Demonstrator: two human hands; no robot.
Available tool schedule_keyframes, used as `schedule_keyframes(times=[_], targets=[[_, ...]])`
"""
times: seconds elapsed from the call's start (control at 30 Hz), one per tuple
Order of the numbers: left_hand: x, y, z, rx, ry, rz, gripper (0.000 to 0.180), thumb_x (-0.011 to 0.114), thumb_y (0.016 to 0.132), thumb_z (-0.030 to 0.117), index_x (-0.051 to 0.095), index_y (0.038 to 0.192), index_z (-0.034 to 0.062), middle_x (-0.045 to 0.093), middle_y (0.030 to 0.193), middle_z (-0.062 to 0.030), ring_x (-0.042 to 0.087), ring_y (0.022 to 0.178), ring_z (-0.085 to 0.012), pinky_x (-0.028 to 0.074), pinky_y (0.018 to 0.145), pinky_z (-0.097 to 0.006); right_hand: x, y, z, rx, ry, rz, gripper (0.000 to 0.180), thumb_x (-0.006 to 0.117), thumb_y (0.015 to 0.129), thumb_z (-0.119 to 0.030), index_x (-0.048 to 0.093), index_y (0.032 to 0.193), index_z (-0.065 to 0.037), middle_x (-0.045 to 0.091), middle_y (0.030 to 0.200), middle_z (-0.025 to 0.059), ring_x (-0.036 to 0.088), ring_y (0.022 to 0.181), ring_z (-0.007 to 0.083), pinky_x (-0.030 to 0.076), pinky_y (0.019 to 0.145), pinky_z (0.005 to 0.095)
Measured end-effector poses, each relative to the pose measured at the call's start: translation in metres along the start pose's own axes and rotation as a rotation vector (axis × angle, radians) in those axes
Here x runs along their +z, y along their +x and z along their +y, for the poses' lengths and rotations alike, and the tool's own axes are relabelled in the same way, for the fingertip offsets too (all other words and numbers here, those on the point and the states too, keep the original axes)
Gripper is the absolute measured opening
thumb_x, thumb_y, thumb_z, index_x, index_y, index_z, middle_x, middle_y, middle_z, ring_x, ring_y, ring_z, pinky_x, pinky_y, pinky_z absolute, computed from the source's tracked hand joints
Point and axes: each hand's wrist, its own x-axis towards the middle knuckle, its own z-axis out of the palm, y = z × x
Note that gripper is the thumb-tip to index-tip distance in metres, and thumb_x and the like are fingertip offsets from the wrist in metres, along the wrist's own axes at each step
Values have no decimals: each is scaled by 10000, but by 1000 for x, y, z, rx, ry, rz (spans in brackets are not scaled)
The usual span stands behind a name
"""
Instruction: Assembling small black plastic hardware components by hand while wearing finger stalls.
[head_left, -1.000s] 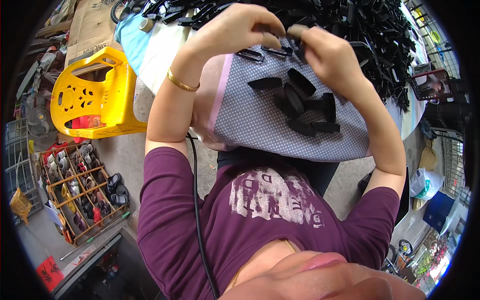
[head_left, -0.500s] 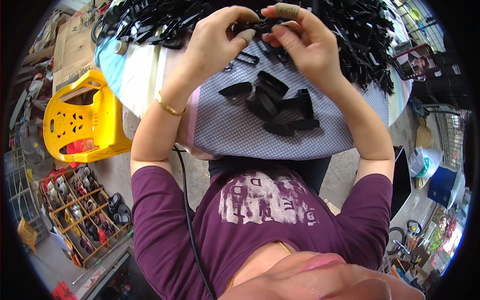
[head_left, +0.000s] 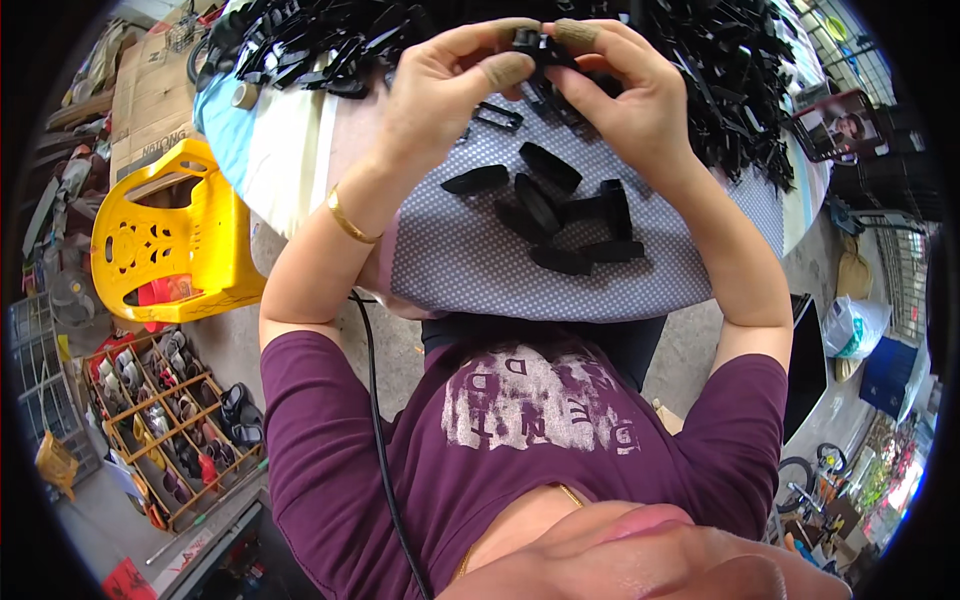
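at the far left a yellow plastic chair (head_left: 160, 240) stands beside the table (head_left: 290, 150), and below it a wooden rack of small items (head_left: 160, 420) sits on the floor. none of it is in play.

the left hand (head_left: 440, 95) is raised over the table, a gold bangle (head_left: 345, 215) on its wrist, the thumb and first fingers curled in and pressed onto a small black plastic piece (head_left: 532, 42). the fingertips wear tan guards. the grip here is a pinch on the piece's left side, not a spread hand.

the piece sits right between the two hands, held up off the dotted grey cloth (head_left: 480, 270), with both sets of fingertips touching it. it looks like a joining or snapping step, two small parts being pushed together, though the fingers hide the seam and i cannot tell how far it has seated. a next move would seem to call for a firm, square squeeze from both sides, keeping the parts lined up so nothing slips out sideways.

below the hands, a small cluster of black pieces (head_left: 560, 225) lies loose on the cloth, well apart from the fingers, and a single thin black frame (head_left: 497, 116) lies just under the left hand.

the right hand (head_left: 630, 100) mirrors the left, thumb and forefinger closed on the piece's right side, a pinch too. behind and to the right of it a big heap of black parts (head_left: 740, 80) covers the far table.
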Motion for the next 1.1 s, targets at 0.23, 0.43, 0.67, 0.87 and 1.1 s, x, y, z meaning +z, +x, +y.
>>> schedule_keyframes(times=[0.23, 0.43, 0.67, 0.87, 1.1], targets=[[4, -2, 0, 32, 125, 78, 279, 663, 839, 36, 641, 1111, -20, 680, 985, -76, 628, 888, -112, 510, 810, -223, 3, -3, 1, -32, -51, -18, 312, 706, 791, -24, 648, 1097, 0, 630, 1050, 63, 613, 882, 110, 517, 765, 220], [3, -5, -3, 13, 84, 60, 298, 662, 846, 52, 630, 1134, -21, 682, 973, -72, 629, 866, -110, 514, 793, -223, 7, -3, -6, -30, -108, 5, 307, 718, 773, -18, 657, 1073, 6, 640, 1027, 69, 616, 844, 112, 519, 711, 219], [18, -8, -6, 38, 62, 106, 327, 665, 850, 63, 611, 1159, -30, 672, 1023, -98, 631, 910, -126, 511, 837, -228, 13, -6, -8, -96, -252, 27, 319, 746, 755, -45, 634, 1050, 0, 638, 998, 66, 617, 784, 136, 507, 665, 228], [2, -3, 2, 81, -47, -26, 324, 659, 857, 94, 620, 1165, 2, 666, 1065, -93, 628, 973, -151, 500, 886, -261, 9, -7, -7, 214, -104, -73, 379, 728, 805, -114, 578, 1136, -9, 655, 954, 47, 621, 802, 96, 491, 685, 196], [0, -6, 8, 97, 35, -65, 298, 651, 859, 91, 632, 1140, -5, 673, 1038, -112, 638, 961, -162, 509, 879, -260, 7, -9, -13, 76, -223, -147, 242, 693, 829, -73, 639, 1047, 17, 687, 813, 44, 634, 762, 65, 504, 664, 194]])
